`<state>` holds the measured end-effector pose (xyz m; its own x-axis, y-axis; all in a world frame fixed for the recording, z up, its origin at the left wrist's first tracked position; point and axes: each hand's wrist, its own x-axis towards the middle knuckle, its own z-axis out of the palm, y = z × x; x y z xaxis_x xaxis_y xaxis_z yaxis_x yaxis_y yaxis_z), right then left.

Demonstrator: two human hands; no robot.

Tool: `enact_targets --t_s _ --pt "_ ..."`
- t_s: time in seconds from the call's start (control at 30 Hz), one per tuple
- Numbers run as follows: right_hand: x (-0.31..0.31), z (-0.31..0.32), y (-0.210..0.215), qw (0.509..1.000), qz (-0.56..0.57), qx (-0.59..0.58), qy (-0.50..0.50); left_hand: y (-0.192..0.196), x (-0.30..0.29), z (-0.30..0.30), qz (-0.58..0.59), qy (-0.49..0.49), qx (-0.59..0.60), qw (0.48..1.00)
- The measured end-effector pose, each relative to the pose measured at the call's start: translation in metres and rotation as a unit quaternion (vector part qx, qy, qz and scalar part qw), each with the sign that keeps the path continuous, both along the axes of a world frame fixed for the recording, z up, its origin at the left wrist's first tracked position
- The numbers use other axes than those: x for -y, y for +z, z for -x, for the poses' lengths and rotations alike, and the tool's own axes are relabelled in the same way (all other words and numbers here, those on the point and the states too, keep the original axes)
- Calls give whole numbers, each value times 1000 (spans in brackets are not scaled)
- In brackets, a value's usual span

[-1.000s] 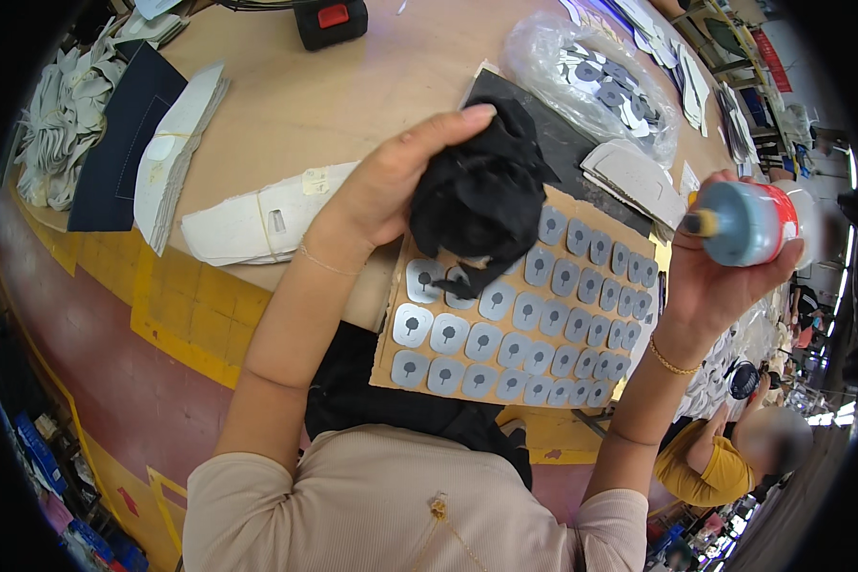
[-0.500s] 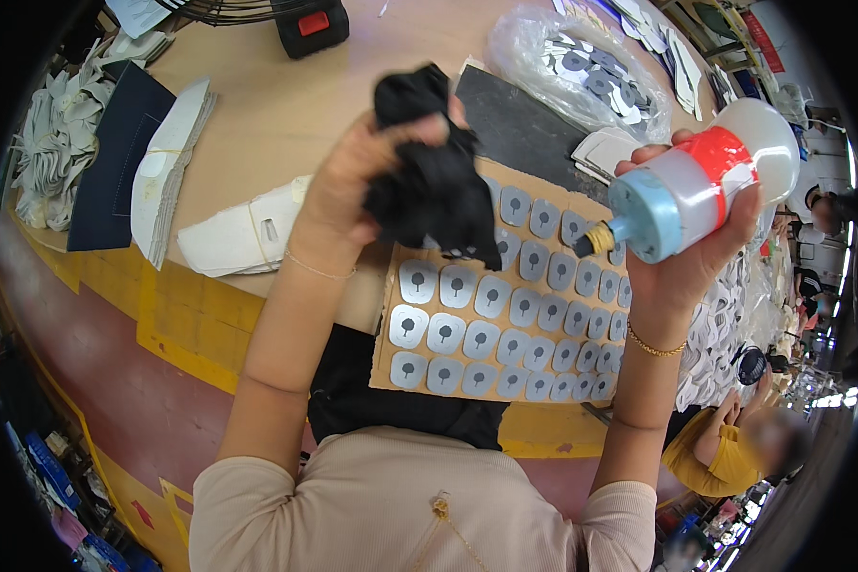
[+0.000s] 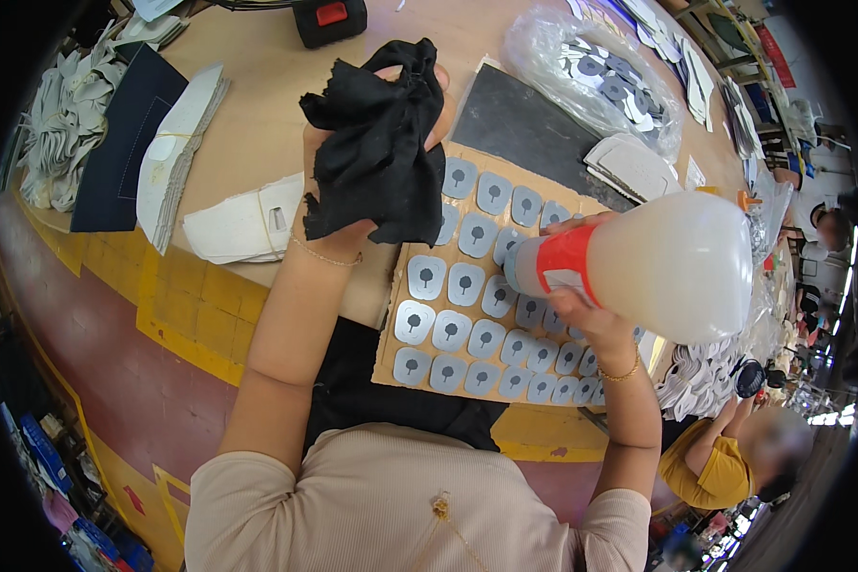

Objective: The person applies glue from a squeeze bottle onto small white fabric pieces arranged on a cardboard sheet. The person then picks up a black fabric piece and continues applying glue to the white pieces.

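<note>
A crumpled black cloth [image 3: 377,143] hangs from my left hand [image 3: 439,116], whose fingers are closed around it above the board's far left corner. My right hand [image 3: 589,319] is wrapped round a translucent plastic bottle [image 3: 672,262] with a red band and a pale blue cap [image 3: 518,268]. The bottle is tipped, its cap end toward the left and its wide base raised to the right. I cannot see the nozzle. Beneath both hands lies a brown cardboard sheet [image 3: 383,367] bearing rows of grey rounded pieces [image 3: 426,276], each with a dark tree-like mark.
Behind the board are a dark flat sheet [image 3: 524,124] and a clear bag [image 3: 534,43] of cut pieces. Banded white stacks [image 3: 234,232] and a navy panel [image 3: 119,157] stand at left. Another person in a yellow top [image 3: 710,467] sits at right.
The cloth has opened out and moved slightly left with my left hand. My right hand has brought the bottle left and down over the board, turning its base up toward the camera.
</note>
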<state>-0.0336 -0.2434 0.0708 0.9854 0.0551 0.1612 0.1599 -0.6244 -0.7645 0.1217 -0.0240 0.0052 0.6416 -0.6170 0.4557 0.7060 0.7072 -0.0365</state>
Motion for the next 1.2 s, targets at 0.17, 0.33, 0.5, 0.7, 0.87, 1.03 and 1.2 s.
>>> enact_targets --t_s 0.17,0.33,0.5,0.7,0.87,1.03,1.2 --pt "-5 -2 9 997 66 17 23 -10 -2 -4 -12 -12 -16 1000" --pt "3 -2 24 957 -265 32 -109 -9 -2 0 -16 -2 -32 999" --pt "11 -21 21 928 -333 98 -138 6 2 0 -73 60 44 995" --pt "-4 -37 1 965 -226 84 -99 36 5 8 -171 86 108 976" --pt "-25 -48 8 984 -159 59 -59 48 1 17 -426 244 205 847" --pt "-29 -52 10 991 -101 80 -26 31 5 10 -186 128 95 970" --pt "-10 -52 6 959 -237 126 -91 31 3 9 -212 143 93 962"
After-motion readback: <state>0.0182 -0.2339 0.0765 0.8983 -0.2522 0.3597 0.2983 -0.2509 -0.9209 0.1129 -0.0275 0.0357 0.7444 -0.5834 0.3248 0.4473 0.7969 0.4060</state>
